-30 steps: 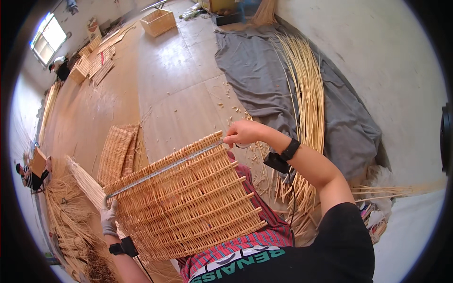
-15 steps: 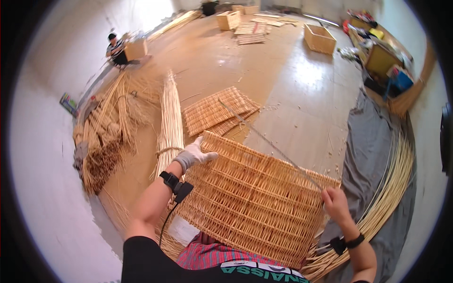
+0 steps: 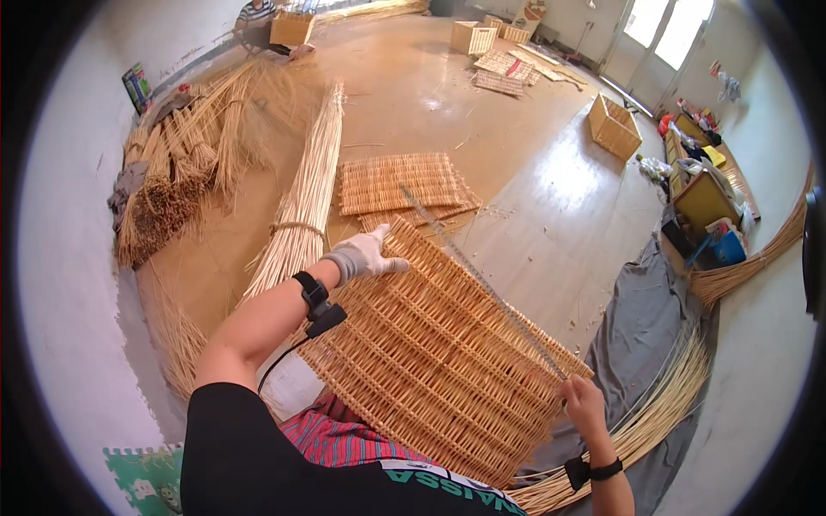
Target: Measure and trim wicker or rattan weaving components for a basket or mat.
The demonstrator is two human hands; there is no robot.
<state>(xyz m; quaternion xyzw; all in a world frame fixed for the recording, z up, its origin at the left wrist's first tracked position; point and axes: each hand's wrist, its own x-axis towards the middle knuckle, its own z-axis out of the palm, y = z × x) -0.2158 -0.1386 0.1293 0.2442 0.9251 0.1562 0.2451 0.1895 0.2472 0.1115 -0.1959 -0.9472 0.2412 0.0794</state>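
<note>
Basically, the right hand (image 3: 583, 404) is curled tight on the tape measure (image 3: 495, 294), which slants forward-left from it past the left hand (image 3: 366, 255); that one seems to grip the wicker panel (image 3: 443, 361) between them, thumb spread, fingers partly hidden.

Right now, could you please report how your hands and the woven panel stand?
Left hand gripping woven panel at its upper-left edge. Right hand holding measuring tape near right corner. Tape's far end past panel; other panels on floor beyond.
</note>
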